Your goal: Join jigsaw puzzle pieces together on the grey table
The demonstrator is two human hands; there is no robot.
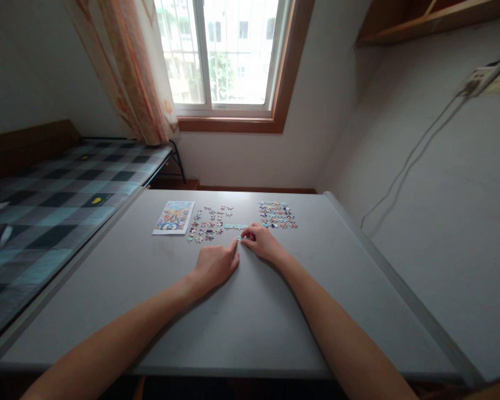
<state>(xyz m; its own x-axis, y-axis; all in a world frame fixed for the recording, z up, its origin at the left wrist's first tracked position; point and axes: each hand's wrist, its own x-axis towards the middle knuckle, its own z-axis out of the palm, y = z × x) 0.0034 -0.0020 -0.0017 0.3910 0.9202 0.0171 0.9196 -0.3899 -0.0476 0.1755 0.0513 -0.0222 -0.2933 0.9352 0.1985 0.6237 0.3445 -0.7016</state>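
Observation:
My left hand (215, 263) rests on the grey table (250, 311) with its fingers curled, fingertips near a small light-blue puzzle piece (239, 239). My right hand (261, 242) pinches that piece from the right side. Just beyond it lies a short joined strip of light-blue pieces (235, 226). Several loose pieces (208, 224) are scattered to the left of the strip. Another cluster of pieces (276, 214) lies to the right. A colourful reference picture (174, 217) lies flat further left.
A bed with a checked cover (45, 211) runs along the table's left edge. A white wall stands close on the right with a cable and socket (487, 80). A window (223, 53) with a curtain (137, 66) is behind the table.

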